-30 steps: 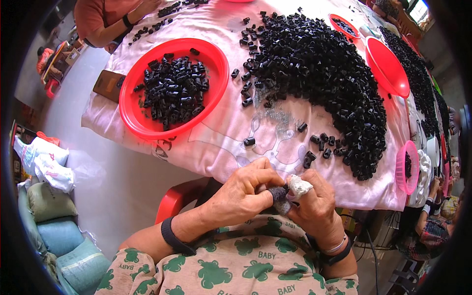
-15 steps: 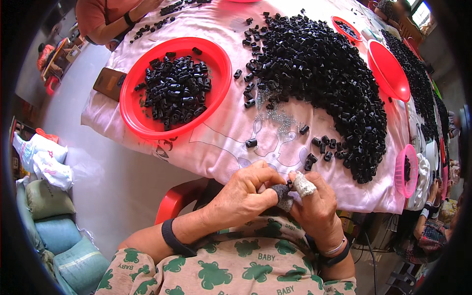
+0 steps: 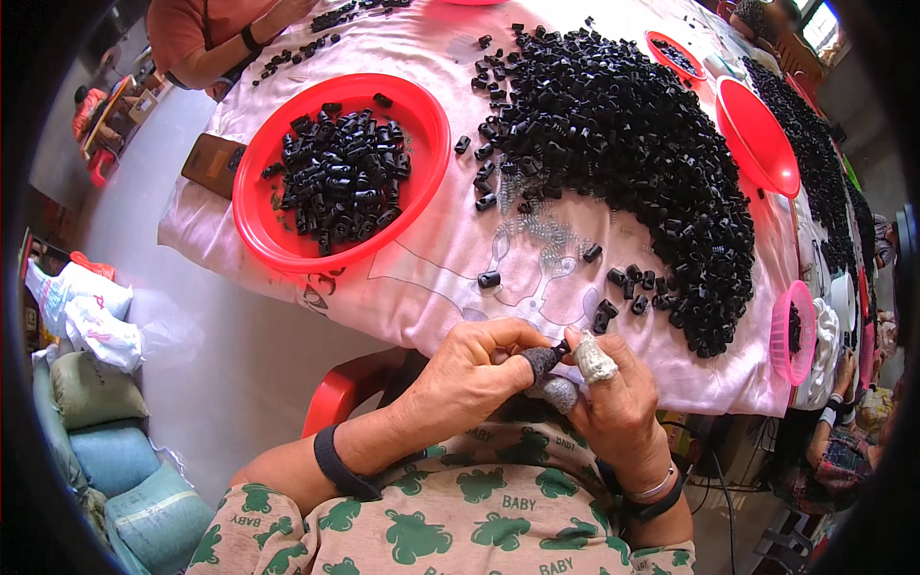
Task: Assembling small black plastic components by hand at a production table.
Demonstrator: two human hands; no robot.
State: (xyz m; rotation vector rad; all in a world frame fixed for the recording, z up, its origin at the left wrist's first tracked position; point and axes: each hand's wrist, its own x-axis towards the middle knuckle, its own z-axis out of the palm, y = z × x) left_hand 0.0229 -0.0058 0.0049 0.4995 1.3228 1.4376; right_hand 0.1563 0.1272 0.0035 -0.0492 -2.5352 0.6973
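"Black plastic, very small: where was the short dark piece (image 3: 563, 348) you were handling?"

"At your fingertips, just off the near edge of the table covered in pale pink cloth (image 3: 417, 305). Your left hand (image 3: 474, 369) pinched it between a thumb wrapped in dark grey cloth (image 3: 540, 362) and a bent finger. Your right hand (image 3: 621, 398), one digit bound in a lumpy white wrapping (image 3: 595, 360), closed on its other side; that exact contact was partly hidden from me."

"And how far along did you seem?"

"Partway, I judged. By the surface's near left corner, your round red plastic basin (image 3: 440, 163) held a batch of black pieces (image 3: 345, 177), perhaps those done. Far more lay in the broad heap of short black plastic cylinders (image 3: 623, 125), curving from the far edge toward the right one, so much seemed left."

"Anything closer to you?"

"Some loose black cylinders (image 3: 629, 287) and thin wire springs (image 3: 551, 238), between heap and near edge. Whether your pinched piece was finished, I couldn't tell."
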